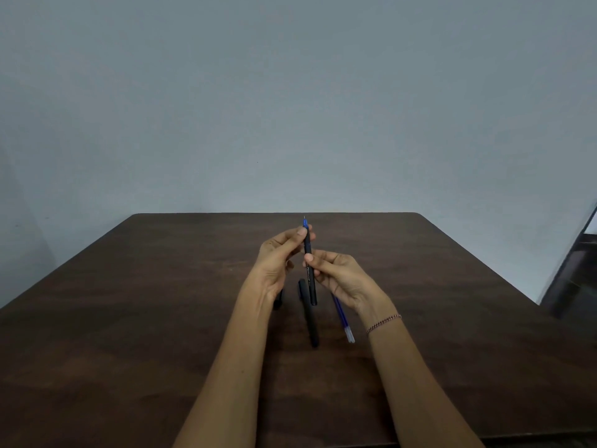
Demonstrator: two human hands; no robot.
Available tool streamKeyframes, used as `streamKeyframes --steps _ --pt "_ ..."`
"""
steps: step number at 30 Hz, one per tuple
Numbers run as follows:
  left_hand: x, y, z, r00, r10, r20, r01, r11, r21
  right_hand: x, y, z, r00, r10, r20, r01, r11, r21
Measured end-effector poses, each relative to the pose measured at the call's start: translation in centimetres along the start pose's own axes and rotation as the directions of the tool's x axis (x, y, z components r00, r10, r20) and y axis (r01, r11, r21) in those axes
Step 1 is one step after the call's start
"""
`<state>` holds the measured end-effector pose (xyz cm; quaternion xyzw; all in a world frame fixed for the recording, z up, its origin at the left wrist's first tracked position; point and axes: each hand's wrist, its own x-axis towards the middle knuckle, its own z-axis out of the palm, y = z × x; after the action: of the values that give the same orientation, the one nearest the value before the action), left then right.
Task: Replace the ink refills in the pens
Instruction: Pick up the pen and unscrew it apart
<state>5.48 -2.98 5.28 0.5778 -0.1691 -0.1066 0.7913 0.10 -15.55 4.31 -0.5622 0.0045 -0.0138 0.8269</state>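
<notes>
Your left wrist hid most of a dark object point(277, 301) lying on the table point(129, 318), so I could not tell what it was. Your right hand point(344, 279) covered the far end of the blue refill point(343, 318), whose clear near end lay on the dark wood. Above the table, your left hand point(276, 258) pinched the slim held pen point(308, 263) just below its blue tip. Your right hand's thumb and fingers gripped its matte black barrel at the middle, nearly upright. A second pen point(309, 318), also matte black, lay on the table beneath.
</notes>
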Motion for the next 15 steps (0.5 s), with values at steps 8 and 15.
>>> streamKeyframes --steps 8,15 --pt "0.2 -0.02 0.25 0.999 -0.019 -0.042 0.019 1.0 0.013 0.1 0.14 0.05 1.0 -0.017 -0.009 0.017 0.998 -0.053" --pt "0.04 0.42 -0.6 0.992 -0.052 0.114 0.048 0.998 0.039 0.23 -0.01 0.1 0.998 -0.048 -0.03 0.047 0.998 -0.041"
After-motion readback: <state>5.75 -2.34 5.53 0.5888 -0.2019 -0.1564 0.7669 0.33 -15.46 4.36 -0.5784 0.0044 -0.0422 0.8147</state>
